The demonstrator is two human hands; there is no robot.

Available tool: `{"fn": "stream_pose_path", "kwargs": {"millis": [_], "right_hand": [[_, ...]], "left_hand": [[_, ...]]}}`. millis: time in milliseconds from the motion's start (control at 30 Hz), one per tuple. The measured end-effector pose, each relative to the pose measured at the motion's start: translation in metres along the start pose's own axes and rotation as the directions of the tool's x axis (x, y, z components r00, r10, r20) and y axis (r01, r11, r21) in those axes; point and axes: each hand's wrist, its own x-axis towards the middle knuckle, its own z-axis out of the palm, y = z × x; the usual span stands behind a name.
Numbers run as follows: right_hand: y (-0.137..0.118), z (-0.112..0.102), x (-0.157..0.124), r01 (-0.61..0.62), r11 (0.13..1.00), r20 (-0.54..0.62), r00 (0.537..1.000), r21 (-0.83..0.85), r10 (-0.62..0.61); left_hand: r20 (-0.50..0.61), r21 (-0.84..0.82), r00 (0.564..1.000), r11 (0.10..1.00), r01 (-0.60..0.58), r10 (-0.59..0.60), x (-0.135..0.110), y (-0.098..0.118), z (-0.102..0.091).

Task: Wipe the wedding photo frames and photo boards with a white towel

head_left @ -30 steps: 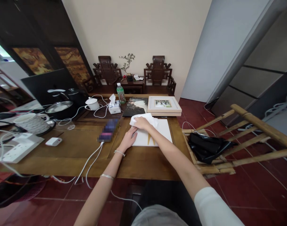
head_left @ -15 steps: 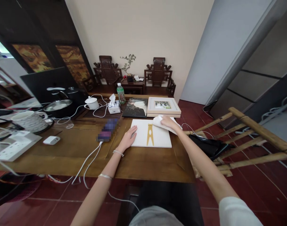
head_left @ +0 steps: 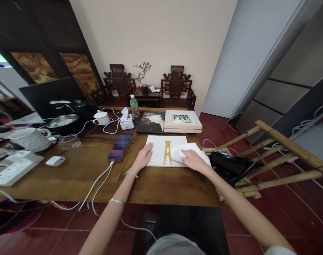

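Observation:
A white square canvas [head_left: 160,150] with a yellow clothespin figure lies flat on the wooden table [head_left: 97,170]. My left hand [head_left: 143,157] rests open on its left edge, fingers flat. My right hand [head_left: 193,161] presses a white cloth [head_left: 186,152] onto the canvas's right part, near the lower right corner, fingers curled over the cloth.
Beyond the canvas lie a dark picture [head_left: 152,122] and a light framed photo [head_left: 182,120]. A phone [head_left: 119,148] on a white cable, a tissue box [head_left: 126,122], a bottle [head_left: 134,106], pots and a power strip [head_left: 14,166] sit left. A bamboo rack [head_left: 270,159] with a black bag [head_left: 230,164] stands right.
My right hand carried the cloth from the canvas's top left across to the top right, then down to the lower right. My left hand stayed on the left edge.

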Motion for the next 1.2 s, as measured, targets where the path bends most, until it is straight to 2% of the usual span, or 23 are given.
{"fn": "stream_pose_path", "kwargs": {"millis": [233,367,500,733,833,900,1033,1200], "right_hand": [[0.016,-0.019,0.081,-0.08,0.997,-0.052,0.995,-0.001,0.079],[0.023,-0.021,0.101,-0.086,0.996,-0.05,0.995,-0.009,0.085],[0.017,-0.01,0.085,-0.07,0.997,-0.054,0.996,-0.027,0.068],[-0.01,0.018,0.002,0.033,0.999,-0.05,0.998,-0.028,-0.034],[-0.021,0.022,-0.031,0.078,0.997,-0.032,0.996,0.005,-0.078],[-0.026,0.021,-0.043,0.074,0.997,-0.005,0.997,0.015,-0.074],[-0.022,0.013,-0.036,0.032,0.999,0.033,0.999,0.005,-0.032],[-0.005,0.001,0.011,-0.029,0.999,-0.027,0.999,0.022,0.029]], "left_hand": [[0.011,0.013,1.0,1.0,-0.001,0.001,0.0,0.0,-0.001],[0.01,0.013,1.0,1.0,0.001,-0.001,0.0,-0.001,-0.001],[0.003,0.012,1.0,1.0,0.003,-0.003,0.0,-0.001,-0.001],[-0.002,0.02,1.0,1.0,0.001,-0.001,0.0,-0.001,-0.001],[0.0,0.012,1.0,1.0,0.007,-0.007,0.0,0.0,-0.001],[-0.003,0.008,1.0,1.0,0.011,-0.011,0.0,0.0,-0.001],[-0.004,0.013,1.0,1.0,0.01,-0.01,0.0,0.0,-0.001],[0.006,0.019,1.0,1.0,0.012,-0.013,0.0,0.0,-0.002]]}}
